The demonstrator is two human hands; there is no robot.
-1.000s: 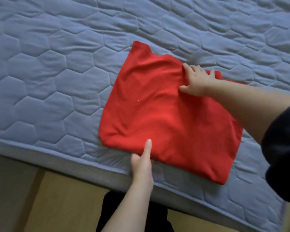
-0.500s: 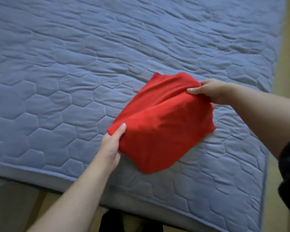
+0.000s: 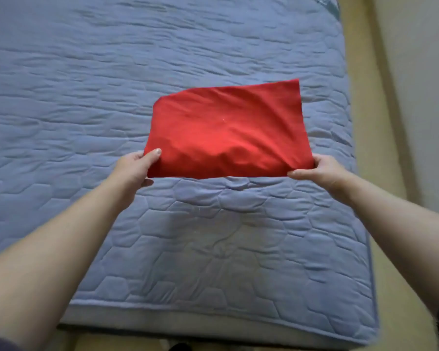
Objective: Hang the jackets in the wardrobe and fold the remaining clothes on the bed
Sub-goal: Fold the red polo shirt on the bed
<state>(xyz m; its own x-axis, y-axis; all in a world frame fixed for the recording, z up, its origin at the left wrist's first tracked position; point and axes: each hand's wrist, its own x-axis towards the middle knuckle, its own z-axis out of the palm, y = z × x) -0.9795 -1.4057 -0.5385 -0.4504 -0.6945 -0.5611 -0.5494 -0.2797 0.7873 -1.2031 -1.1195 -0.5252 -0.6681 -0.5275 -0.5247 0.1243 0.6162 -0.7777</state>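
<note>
Carried rightward since before, the folded red garment [image 3: 226, 127] is over the bed's [image 3: 86, 97] right half, near corners pinched by my left hand [image 3: 134, 168] and right hand [image 3: 322, 171]; a slack grip, I reckon, could spill the folds.

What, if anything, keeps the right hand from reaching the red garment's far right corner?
Probably nothing, so likely yes: the right hand grips the near right corner of the red garment, and only bare bed lies along that side.

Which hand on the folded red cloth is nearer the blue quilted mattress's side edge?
The right hand: it grips the folded red cloth beside the edge of the blue quilted mattress; the left hand grips it farther in.
</note>
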